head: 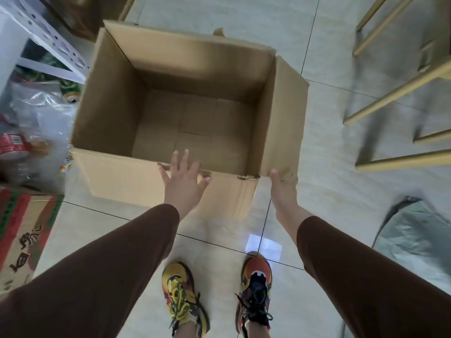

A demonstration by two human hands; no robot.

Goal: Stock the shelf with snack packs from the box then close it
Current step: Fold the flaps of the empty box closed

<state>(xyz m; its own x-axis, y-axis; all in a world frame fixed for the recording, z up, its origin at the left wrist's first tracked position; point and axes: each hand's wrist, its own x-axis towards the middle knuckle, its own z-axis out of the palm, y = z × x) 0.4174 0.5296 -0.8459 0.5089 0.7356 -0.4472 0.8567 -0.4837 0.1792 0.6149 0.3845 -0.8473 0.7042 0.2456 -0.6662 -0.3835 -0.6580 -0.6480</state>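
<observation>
A large brown cardboard box (117,98) stands open on the tiled floor in front of me, and I see nothing inside it. My left hand (183,179) hovers flat with fingers spread over the near flap (127,178), which hangs down outward. My right hand (283,186) grips the lower corner of the upright right flap (284,113). At the far left, snack packs in clear wrap (36,113) lie on a white metal shelf (46,35).
A printed red and green carton (22,230) sits at the lower left. Gold chair legs (395,93) stand at the upper right, and a grey plastic bag (415,237) lies at the right. My two shoes (183,298) are just behind the box.
</observation>
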